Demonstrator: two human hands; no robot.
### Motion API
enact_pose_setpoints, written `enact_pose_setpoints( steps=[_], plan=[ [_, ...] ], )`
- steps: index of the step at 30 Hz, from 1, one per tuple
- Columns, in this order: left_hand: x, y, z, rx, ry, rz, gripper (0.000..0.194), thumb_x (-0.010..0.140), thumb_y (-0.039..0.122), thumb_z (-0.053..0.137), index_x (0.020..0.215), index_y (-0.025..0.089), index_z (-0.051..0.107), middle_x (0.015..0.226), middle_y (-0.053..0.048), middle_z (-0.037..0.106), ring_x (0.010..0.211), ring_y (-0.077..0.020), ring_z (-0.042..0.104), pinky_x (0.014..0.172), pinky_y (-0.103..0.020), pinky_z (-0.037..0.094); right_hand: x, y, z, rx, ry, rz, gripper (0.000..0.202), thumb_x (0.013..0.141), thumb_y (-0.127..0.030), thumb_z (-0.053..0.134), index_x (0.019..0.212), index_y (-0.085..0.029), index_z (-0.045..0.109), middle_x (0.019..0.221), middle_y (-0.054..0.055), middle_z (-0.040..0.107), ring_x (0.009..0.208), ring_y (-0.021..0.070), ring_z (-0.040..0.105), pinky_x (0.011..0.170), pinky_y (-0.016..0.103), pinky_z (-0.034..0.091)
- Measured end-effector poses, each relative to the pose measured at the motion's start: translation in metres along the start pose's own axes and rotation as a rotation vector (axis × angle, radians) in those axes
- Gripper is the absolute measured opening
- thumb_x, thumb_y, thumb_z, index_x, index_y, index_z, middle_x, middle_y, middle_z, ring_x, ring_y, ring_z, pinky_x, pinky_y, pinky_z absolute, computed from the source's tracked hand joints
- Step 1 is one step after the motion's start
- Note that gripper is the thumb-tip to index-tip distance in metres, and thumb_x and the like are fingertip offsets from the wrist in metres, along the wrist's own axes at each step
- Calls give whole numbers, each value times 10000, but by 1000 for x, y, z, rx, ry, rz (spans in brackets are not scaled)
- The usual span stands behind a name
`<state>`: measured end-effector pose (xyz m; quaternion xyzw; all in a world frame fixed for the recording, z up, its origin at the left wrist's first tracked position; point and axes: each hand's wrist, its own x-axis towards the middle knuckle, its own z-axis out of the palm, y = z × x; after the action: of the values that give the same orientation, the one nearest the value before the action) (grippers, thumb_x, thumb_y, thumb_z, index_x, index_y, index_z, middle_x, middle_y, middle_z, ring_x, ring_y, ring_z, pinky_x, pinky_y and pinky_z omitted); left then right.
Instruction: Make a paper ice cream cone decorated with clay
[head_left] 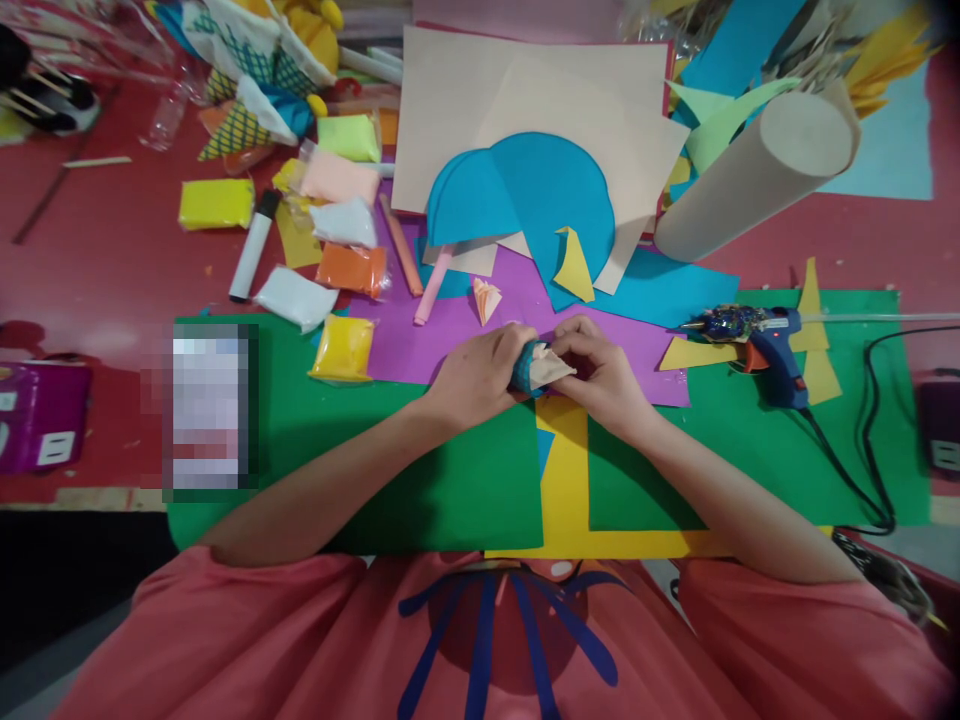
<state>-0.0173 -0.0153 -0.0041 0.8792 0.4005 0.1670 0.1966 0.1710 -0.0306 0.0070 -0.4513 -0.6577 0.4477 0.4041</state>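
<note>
Close to the middle of the table, my left hand (484,372) is closed around a small blue craft piece (523,370) whose exact shape the fingers partly hide. From it sticks out a folded cream paper piece (549,368). The fingertips of my right hand (604,375) are closed at the far end of this cream paper. Just beyond my hands lies a small folded peach-and-white paper fan (487,300) on a purple sheet (637,350). A yellow paper scrap (574,265) rests on large blue rounded paper shapes (555,190).
On the right, a blue hot glue gun (780,350) with a trailing cord lies on green paper (855,460). A beige paper roll (750,180) stands behind it. Several clay packets (343,347), a marker (253,245) and a pixelated rectangle (206,400) are on the left.
</note>
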Motion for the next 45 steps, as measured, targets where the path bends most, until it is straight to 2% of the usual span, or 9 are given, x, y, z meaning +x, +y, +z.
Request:
enact_pose_setpoints(
  steps=[4,8,14,20,23,30,34,40,45],
  plan=[
    [1,1,2,-13,9,41,383,792,206,587,1148,189,449,1063,-95,682,980,-278,702,715,-361,550,-3,-4,8,-145,98,-74,146,728,-82,578,701,-195,489,784,1,488,738,132,502,624,249,403],
    [1,0,3,-31,4,-44,409,766,205,600,1137,225,429,1067,-74,679,971,-279,705,712,-368,552,-7,-8,10,-298,108,-311,196,783,-4,503,796,-199,511,766,9,586,732,141,540,635,259,419],
    [-1,0,-1,-98,65,-155,512,755,214,661,1181,212,377,1145,-71,659,1003,-229,685,757,-322,549,-10,-10,5,-530,89,-530,125,940,-181,519,1009,-171,622,976,91,713,888,209,617,781,364,475],
    [2,0,0,-23,146,21,408,780,174,630,1151,176,461,1045,-74,682,966,-233,677,791,-341,547,-8,-6,4,-519,139,-508,76,923,-150,561,898,-190,621,908,75,694,834,198,610,711,344,487],
    [2,-1,3,8,143,42,347,803,180,602,1130,161,488,1011,-80,684,944,-249,677,766,-359,546,-7,-2,6,-490,182,-497,120,894,-99,561,950,-203,579,889,60,683,848,200,622,714,343,516],
    [1,2,1,-41,80,-35,416,776,144,583,1170,194,460,1085,-70,667,1019,-237,667,830,-363,554,-9,2,10,-547,230,-667,311,906,-62,521,1170,-215,582,1110,101,666,990,197,646,769,333,548],
    [0,3,0,-61,94,-44,415,764,157,586,1152,205,448,1057,-62,667,999,-243,675,791,-366,565,-10,2,8,-575,208,-684,327,928,-93,528,1223,-208,604,1087,95,705,1002,203,660,811,345,532],
    [-2,4,-5,-69,49,-185,381,775,232,604,1124,222,452,1036,-58,686,942,-251,695,701,-349,545,-12,-4,6,-618,117,-705,327,909,-101,538,1221,-133,630,1073,127,733,1037,228,673,846,370,551],
    [-3,4,-11,-48,-11,-240,377,775,216,577,1132,220,455,961,-44,703,850,-244,704,631,-327,513,-16,-11,6,-627,16,-696,328,912,-161,516,1210,-110,644,1146,140,734,1112,231,686,989,414,550]
  ],
)
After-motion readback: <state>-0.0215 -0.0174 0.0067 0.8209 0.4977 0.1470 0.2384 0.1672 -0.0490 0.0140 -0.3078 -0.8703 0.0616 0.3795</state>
